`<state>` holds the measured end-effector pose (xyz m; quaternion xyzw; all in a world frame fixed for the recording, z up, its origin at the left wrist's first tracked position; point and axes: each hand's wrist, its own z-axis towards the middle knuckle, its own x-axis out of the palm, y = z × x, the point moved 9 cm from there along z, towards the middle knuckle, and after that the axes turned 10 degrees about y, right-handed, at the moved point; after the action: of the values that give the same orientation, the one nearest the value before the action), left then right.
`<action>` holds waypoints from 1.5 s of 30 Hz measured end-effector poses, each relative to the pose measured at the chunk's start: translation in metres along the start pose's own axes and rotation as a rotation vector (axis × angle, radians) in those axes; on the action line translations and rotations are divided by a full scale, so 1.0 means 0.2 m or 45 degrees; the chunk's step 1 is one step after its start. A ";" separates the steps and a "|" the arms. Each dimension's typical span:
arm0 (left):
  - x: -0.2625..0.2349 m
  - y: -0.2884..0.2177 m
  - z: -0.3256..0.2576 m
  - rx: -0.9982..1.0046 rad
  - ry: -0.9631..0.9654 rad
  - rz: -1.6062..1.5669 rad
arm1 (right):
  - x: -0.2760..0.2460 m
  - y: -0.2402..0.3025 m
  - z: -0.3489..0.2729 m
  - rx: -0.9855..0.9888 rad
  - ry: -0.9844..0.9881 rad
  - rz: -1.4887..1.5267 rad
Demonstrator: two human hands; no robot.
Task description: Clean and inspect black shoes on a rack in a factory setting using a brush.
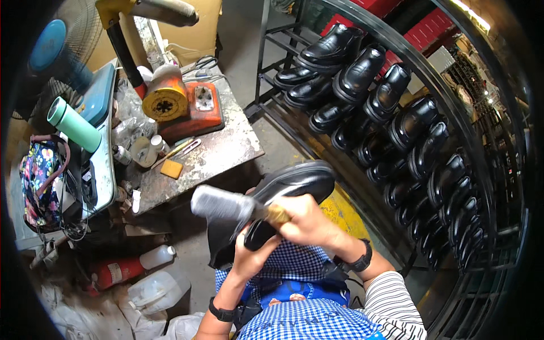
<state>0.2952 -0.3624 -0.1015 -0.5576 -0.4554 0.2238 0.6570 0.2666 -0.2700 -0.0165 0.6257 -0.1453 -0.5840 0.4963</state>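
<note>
A black shoe is over my lap with its sole side turned partly up, its outer end pointing to the far right. My left hand is closed around its near end. Across the shoe, my right hand is wrapped round the yellowish-brown handle of a tool with a thick grey-white head. That head is smeared by motion, so I cannot make out its exact kind. It points left, over or just beside the shoe; whether it touches is not clear.
A worn workbench at the left bears an orange machine, a yellow block, scissors and a green bottle on a side surface. At the right stands a rack of several black shoes. Plastic jugs lie lower left.
</note>
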 end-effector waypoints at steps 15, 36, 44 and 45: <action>-0.11 0.12 0.10 -0.280 -0.075 0.226 | -0.17 -0.01 -0.01 0.140 -0.128 0.083; 0.10 -0.62 0.39 0.887 -0.166 0.942 | -0.34 -0.65 -0.40 0.329 -0.659 0.876; 0.11 0.23 0.43 0.277 0.236 0.909 | -0.75 -0.80 0.42 -0.019 -1.119 0.718; 0.13 0.23 0.42 0.393 0.206 1.063 | -0.79 -0.84 0.51 -0.165 -1.201 0.633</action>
<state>0.2471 -0.2843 -0.1394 -0.6048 -0.1001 0.4906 0.6193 0.0665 -0.1187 -0.0392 0.2104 -0.4600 -0.6743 0.5381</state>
